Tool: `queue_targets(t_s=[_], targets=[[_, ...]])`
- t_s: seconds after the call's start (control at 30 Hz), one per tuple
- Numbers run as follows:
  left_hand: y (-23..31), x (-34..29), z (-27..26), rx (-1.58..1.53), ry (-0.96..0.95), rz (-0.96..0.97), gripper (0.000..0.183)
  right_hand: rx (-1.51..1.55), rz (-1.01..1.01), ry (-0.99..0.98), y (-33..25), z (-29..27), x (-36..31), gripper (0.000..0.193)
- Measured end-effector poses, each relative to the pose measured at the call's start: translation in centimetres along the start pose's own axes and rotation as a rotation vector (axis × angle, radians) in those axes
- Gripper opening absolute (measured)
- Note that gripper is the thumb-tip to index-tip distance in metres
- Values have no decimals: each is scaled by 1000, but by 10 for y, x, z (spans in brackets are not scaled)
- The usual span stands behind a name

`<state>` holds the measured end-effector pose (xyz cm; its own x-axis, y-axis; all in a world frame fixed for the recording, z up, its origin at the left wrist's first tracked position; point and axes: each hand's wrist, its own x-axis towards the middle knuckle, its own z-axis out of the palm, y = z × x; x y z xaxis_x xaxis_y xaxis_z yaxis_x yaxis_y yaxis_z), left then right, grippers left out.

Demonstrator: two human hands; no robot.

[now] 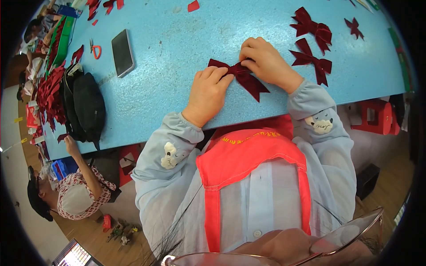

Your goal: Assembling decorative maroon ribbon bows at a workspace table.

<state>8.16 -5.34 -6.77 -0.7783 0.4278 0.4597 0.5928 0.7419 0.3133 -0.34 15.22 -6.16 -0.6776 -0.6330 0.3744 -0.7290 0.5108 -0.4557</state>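
Eyeglasses looming; left hand and right hand pinching a dark-red bow.
Light, even tension should be serving best.

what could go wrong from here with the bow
The dark red bow might lose its shape if the left hand or right hand pulls unevenly, as both grip it with their fingertips. The right hand could also nudge the nearest loose bow lying beside it.

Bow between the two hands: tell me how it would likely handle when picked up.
The dark red bow probably feels light, being only ribbon. Its loose tails may flop when lifted, as the ribbon looks thin. Rolling seems unlikely, since its tails spread out.
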Motion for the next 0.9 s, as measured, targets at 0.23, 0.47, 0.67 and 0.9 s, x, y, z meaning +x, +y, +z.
queue_targets(t_s=[0.23,0.47,0.67,0.9], targets=[[-17,-9,-20,-103,63,-34,19,83,130,-59,2,0,-1,13],[-35,14,-32,-122,89,-212,20,-28,22,50,-12,-11,-6,22],[-36,28,-21,-159,-121,-70,17,-45,0,50,-17,-9,-2,25],[-51,21,-19,-120,-158,42,23,-65,-169,-77,-15,0,-3,30]])
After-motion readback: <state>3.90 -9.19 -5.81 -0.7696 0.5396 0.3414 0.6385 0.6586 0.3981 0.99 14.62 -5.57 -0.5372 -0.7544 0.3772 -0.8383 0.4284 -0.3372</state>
